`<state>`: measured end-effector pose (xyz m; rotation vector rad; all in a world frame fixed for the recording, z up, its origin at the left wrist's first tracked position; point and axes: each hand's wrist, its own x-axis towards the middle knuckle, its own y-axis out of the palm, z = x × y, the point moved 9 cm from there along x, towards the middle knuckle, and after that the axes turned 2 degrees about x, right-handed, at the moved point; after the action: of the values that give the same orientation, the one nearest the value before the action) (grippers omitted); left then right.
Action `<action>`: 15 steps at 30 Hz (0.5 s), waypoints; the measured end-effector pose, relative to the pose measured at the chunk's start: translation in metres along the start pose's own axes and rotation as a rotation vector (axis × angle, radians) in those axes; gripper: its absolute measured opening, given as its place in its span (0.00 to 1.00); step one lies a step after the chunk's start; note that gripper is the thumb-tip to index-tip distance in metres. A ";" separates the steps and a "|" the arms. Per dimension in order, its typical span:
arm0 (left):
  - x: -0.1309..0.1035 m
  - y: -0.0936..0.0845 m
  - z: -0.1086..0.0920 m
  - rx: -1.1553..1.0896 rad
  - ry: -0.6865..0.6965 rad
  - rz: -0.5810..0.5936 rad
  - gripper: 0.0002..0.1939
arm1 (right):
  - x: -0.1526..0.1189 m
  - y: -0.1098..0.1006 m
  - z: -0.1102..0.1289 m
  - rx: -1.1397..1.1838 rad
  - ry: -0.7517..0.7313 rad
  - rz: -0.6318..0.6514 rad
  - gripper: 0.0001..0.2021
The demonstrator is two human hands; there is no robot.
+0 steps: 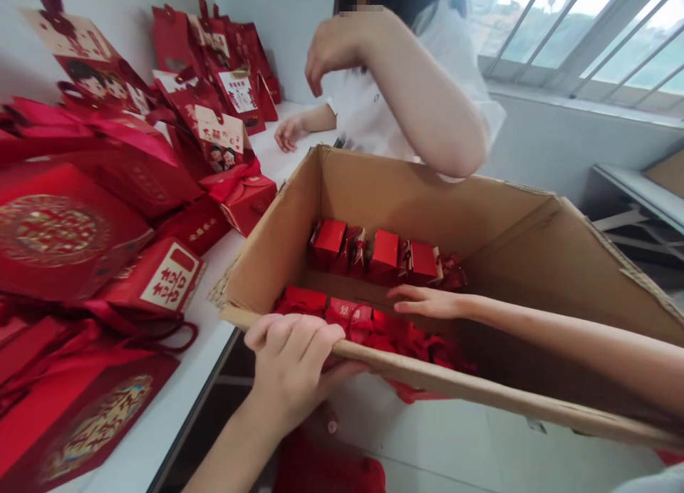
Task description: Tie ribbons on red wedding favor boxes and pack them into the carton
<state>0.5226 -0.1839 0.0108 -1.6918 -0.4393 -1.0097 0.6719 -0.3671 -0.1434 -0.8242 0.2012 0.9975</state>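
Observation:
A large open cardboard box (395, 197) stands in front of me, tilted in my view. My left hand (293, 347) is wrapped over its near rim, close to the left corner. Inside the box reaches my right hand (422, 302), fingers stretched out and holding nothing that I can see. It is just above a row of red gift boxes with ribbons (350, 315) along the near wall; whether it touches them I cannot tell. Along the far wall stands a second row of small red gift boxes (385, 252). The right part of the box floor is in shadow.
A white table (221, 268) on the left bears many red gift boxes and bags (58, 229). Across the box is another person in white (422, 87), one forearm at the far rim, one hand (291, 131) on the table. A barred window and shelf (641, 194) are at right.

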 end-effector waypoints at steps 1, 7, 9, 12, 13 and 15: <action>0.001 -0.001 -0.001 -0.001 0.000 -0.006 0.19 | 0.009 -0.002 0.006 -0.014 -0.020 -0.029 0.24; 0.005 -0.004 0.000 -0.042 -0.048 0.010 0.20 | 0.029 0.037 0.037 -0.060 -0.098 0.025 0.27; 0.004 -0.003 0.000 -0.048 -0.065 0.036 0.20 | 0.023 0.043 0.043 -0.082 -0.112 0.009 0.24; -0.001 0.000 0.000 -0.055 -0.086 0.067 0.22 | 0.016 0.042 0.053 -0.116 -0.149 -0.013 0.21; -0.003 0.001 0.000 -0.056 -0.090 0.071 0.23 | 0.016 0.040 0.056 -0.133 -0.160 -0.030 0.19; -0.006 0.005 0.000 -0.046 -0.084 0.089 0.25 | 0.017 0.033 0.064 -0.172 -0.183 -0.079 0.18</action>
<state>0.5228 -0.1843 0.0031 -1.7836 -0.3941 -0.8926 0.6416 -0.3021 -0.1251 -0.8848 -0.0742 1.0190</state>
